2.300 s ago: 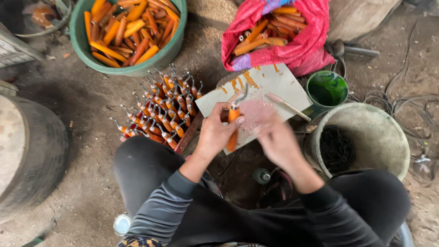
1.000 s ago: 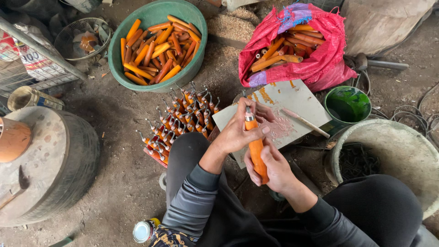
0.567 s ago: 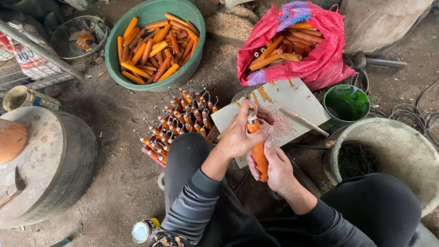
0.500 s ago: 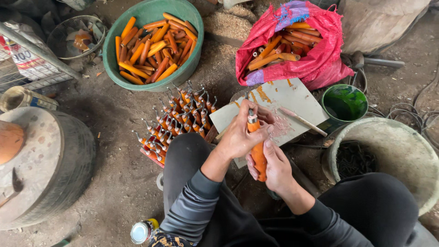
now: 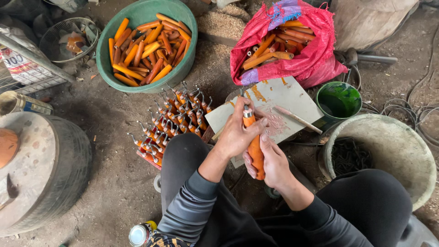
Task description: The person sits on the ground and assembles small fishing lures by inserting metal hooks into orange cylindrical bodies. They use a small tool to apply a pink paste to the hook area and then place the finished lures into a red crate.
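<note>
I hold an orange wooden handle (image 5: 254,145) upright over my lap. My right hand (image 5: 270,161) grips its lower part. My left hand (image 5: 238,131) wraps the upper end, thumb and fingers around the metal collar at the top. Under my hands lies a pale board (image 5: 279,98) smeared with orange and pink, with a thin stick (image 5: 298,119) lying on it. To my left a stack of finished orange handles with metal hooks (image 5: 171,121) rests on the ground.
A green basin (image 5: 189,54) and a pink sack (image 5: 315,59) hold plain orange handles. A small green pot of green liquid (image 5: 338,99) and a pale bucket with dark metal pieces (image 5: 393,148) stand at right. A drum (image 5: 50,169), a can (image 5: 139,233) and cables (image 5: 411,107) lie around.
The camera has shifted a little. Both hands stay on the orange handle; my left hand has slid up around the metal collar.
</note>
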